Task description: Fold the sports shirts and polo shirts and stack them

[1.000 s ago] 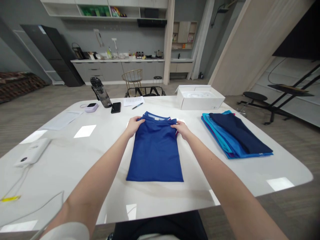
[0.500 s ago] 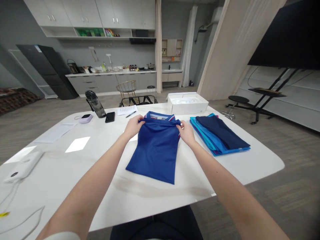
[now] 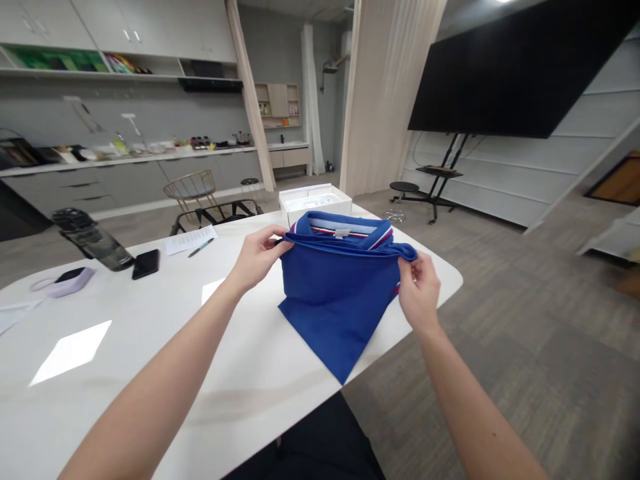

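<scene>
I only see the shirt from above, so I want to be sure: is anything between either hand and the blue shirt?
Nothing visible. The left hand pinches the blue shirt at one collar-end corner and the right hand pinches the other, both in direct contact. The white box sits behind the shirt, apart from the hands.

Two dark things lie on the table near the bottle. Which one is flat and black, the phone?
The phone, lying just right of the bottle: a flat black slab. The other, a lilac case with a dark top, lies left of it, nearer the table edge.
</scene>
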### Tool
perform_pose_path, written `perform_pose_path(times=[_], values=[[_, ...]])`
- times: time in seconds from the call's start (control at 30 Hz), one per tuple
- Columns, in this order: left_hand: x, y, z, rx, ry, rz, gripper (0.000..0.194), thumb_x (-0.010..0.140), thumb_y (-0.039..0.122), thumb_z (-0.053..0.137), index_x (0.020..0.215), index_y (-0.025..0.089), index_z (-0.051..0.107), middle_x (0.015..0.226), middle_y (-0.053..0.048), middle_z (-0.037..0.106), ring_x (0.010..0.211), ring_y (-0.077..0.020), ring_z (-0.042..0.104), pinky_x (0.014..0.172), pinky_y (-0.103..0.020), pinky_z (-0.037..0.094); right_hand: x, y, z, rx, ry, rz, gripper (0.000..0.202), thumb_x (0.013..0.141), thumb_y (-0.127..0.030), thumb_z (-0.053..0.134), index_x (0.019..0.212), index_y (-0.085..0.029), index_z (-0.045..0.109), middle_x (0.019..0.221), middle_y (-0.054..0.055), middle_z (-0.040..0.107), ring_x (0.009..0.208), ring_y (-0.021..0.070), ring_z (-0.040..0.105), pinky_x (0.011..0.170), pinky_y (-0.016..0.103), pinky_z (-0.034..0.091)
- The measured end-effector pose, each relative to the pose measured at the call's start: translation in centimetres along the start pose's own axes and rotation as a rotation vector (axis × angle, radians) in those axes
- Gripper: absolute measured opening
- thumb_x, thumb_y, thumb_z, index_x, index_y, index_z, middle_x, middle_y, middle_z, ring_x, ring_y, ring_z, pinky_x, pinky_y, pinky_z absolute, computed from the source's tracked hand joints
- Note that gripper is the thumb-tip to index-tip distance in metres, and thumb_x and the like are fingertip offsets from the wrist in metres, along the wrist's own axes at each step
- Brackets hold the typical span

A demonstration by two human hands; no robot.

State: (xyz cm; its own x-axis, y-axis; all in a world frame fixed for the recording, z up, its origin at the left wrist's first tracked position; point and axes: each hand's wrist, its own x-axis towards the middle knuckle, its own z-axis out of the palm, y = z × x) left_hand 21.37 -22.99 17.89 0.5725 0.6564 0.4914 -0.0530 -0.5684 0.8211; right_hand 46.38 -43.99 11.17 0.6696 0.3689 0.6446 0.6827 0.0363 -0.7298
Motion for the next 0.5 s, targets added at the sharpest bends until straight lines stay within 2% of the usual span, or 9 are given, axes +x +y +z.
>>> perform_pose_path(times=[0.1,0.17,0.27,0.37,0.43,0.5], values=[[1.9,2.5,3.0,-0.129,0.008,0.063,0.026,0.078,0.039,0.078,0.091,0.018,0.071,0.085,0.000,0.067,0.061,-0.0088,0.055,0.053,-0.021,0.043,3.9,0.0,-3.4,-0.014,0.095,-0.078,0.032,0.096,-0.051,0.056,0.108,-0.023,0.063,0.072,-0.003,0.050,0.059,0.0141,0.045,0.056,0.027,0.041],[3.3,3.5,5.1,-0.192,0.035,0.092,0.024,0.078,0.037,0.078,0.090,0.018,0.069,0.087,0.001,0.066,0.058,-0.0069,0.051,0.049,-0.019,0.039,7.4,0.0,-4.9,-0.031,0.116,-0.139,0.031,0.096,-0.050,0.057,0.108,-0.023,0.064,0.071,-0.003,0.047,0.059,0.0137,0.043,0.058,0.028,0.041],[5.5,3.0,8.6,-0.311,0.020,0.065,0.024,0.079,0.037,0.075,0.093,0.019,0.067,0.090,0.001,0.065,0.057,-0.0064,0.050,0.046,-0.019,0.038,12.5,1.4,-5.5,-0.077,0.132,-0.189,0.029,0.097,-0.048,0.055,0.109,-0.024,0.064,0.070,-0.004,0.045,0.059,0.0137,0.042,0.061,0.029,0.041],[6.7,-0.4,12.5,-0.428,0.001,-0.081,0.023,0.079,0.034,0.073,0.095,0.020,0.064,0.087,0.001,0.062,0.057,-0.0074,0.051,0.046,-0.020,0.039,15.4,5.3,-4.3,-0.126,0.031,-0.166,0.028,0.097,-0.045,0.052,0.110,-0.023,0.063,0.069,-0.005,0.044,0.061,0.0142,0.042,0.065,0.030,0.042],[6.4,-3.9,15.1,-0.456,0.012,-0.235,0.021,0.079,0.031,0.071,0.094,0.019,0.062,0.079,0.001,0.059,0.056,-0.0085,0.052,0.046,-0.021,0.039,15.5,8.9,-3.0,-0.161,-0.072,-0.101,0.028,0.096,-0.042,0.051,0.111,-0.022,0.062,0.069,-0.005,0.045,0.062,0.0144,0.043,0.066,0.030,0.041],[5.3,-7.5,17.2,-0.454,0.032,-0.376,0.020,0.078,0.030,0.070,0.092,0.020,0.059,0.073,0.003,0.054,0.053,-0.0088,0.050,0.045,-0.021,0.038,14.3,12.3,-1.7,-0.190,-0.168,-0.012,0.028,0.095,-0.041,0.050,0.111,-0.020,0.061,0.068,-0.005,0.045,0.062,0.0149,0.044,0.066,0.029,0.041]])
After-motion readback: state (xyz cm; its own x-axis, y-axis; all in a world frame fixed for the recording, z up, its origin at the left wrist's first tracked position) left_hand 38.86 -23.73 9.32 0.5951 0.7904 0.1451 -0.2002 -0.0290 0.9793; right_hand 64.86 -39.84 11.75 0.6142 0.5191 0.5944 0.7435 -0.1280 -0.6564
